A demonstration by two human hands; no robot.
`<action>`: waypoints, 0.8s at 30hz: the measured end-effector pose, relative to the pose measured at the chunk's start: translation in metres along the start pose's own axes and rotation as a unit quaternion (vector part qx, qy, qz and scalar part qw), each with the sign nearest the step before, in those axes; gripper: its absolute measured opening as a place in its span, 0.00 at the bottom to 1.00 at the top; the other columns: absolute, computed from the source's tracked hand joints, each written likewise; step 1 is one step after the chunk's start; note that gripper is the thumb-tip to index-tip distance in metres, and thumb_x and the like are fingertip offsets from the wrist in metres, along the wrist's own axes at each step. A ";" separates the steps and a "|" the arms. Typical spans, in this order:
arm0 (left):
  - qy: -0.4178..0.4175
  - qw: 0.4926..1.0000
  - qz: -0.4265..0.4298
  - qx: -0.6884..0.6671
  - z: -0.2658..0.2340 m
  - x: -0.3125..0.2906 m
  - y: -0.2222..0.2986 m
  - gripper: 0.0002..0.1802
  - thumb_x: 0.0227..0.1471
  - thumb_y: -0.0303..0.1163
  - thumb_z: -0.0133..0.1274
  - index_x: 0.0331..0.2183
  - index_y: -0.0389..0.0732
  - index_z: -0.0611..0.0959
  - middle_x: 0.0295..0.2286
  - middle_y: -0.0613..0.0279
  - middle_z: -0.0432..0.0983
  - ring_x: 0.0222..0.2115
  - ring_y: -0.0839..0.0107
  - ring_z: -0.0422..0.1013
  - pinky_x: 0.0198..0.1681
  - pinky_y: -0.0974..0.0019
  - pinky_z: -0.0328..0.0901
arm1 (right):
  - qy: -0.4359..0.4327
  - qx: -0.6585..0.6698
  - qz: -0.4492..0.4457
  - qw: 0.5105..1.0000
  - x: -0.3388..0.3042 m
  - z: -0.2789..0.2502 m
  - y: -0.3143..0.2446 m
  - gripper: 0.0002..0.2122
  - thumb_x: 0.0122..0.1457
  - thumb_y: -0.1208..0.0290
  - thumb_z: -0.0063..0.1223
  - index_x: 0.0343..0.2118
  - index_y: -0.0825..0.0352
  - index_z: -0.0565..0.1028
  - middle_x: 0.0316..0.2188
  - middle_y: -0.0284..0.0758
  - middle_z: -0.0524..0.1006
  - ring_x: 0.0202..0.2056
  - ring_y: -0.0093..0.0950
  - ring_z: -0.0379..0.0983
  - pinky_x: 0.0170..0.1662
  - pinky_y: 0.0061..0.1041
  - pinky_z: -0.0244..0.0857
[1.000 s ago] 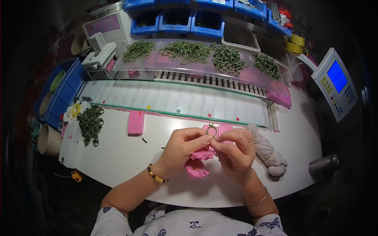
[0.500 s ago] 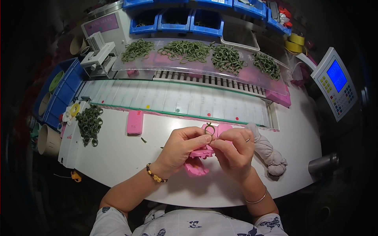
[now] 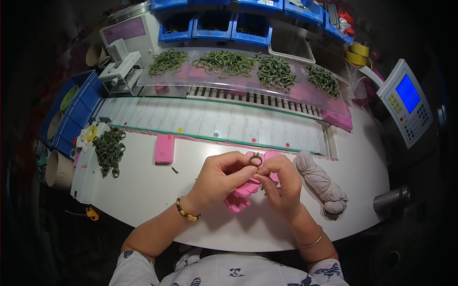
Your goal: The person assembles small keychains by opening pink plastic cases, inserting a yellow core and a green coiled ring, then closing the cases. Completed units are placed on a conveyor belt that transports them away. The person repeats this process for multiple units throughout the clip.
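Observation:
A dark green wax ring (image 3: 256,161) stands upright between my fingertips, its pronged setting pointing away from me. My left hand (image 3: 218,178) pinches its lower left side between thumb and forefinger. The closed fingertips of my right hand (image 3: 282,186) meet it from the right, low on the band. Under my left fingers hangs a pink rubber mould (image 3: 247,189) with jagged edges, its lower flap (image 3: 237,204) parted from it; the left palm hides part of it. More pink mould pieces (image 3: 271,155) show just behind the ring.
A pink block (image 3: 164,148) lies left of my hands, with a heap of green rings (image 3: 109,148) further left. A wrapped grey cloth roll (image 3: 320,183) lies at right. Beyond are a white segmented strip (image 3: 210,121), a shelf of ring piles (image 3: 224,62) and a control panel (image 3: 408,102).
My right hand has shifted slightly left and bent its fingers closer around the ring. The ring has dropped a little, and the mould beneath has tilted.

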State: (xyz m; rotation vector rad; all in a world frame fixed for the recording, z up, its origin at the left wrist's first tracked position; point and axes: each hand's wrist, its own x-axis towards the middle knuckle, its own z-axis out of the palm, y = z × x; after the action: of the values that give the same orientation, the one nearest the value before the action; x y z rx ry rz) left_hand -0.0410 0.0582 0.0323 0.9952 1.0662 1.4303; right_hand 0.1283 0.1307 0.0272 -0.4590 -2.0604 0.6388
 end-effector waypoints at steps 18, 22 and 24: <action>0.066 0.945 0.126 0.294 -0.065 0.104 0.042 0.09 0.55 0.29 0.56 0.27 0.34 0.79 0.21 0.71 0.73 0.20 0.85 0.67 0.22 0.75 0.64 | -0.268 0.172 0.311 0.896 -0.005 -0.033 -0.007 0.06 0.59 0.73 0.59 0.38 0.67 0.78 0.27 0.28 0.77 0.27 0.16 0.71 0.32 0.18 0.65; 0.077 0.920 0.073 0.377 -0.064 0.173 0.089 0.09 0.52 0.30 0.56 0.29 0.32 0.83 0.20 0.65 0.77 0.16 0.77 0.73 0.20 0.73 0.68 | -0.277 0.120 0.274 0.913 -0.006 -0.041 -0.017 0.09 0.59 0.72 0.59 0.41 0.69 0.79 0.30 0.33 0.79 0.29 0.22 0.74 0.33 0.23 0.68; 0.091 0.898 0.041 0.430 -0.054 0.192 0.109 0.09 0.52 0.28 0.54 0.28 0.32 0.86 0.21 0.58 0.81 0.20 0.69 0.79 0.24 0.66 0.72 | -0.242 0.113 0.254 0.930 -0.006 -0.047 -0.017 0.09 0.59 0.72 0.60 0.40 0.68 0.79 0.31 0.33 0.79 0.29 0.22 0.74 0.33 0.23 0.67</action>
State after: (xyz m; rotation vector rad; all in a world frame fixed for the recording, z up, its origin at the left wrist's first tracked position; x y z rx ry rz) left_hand -0.1418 0.2369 0.1298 1.5483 1.8925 1.1137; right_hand 0.1698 0.1261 0.0547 -0.7679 -2.2910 1.4008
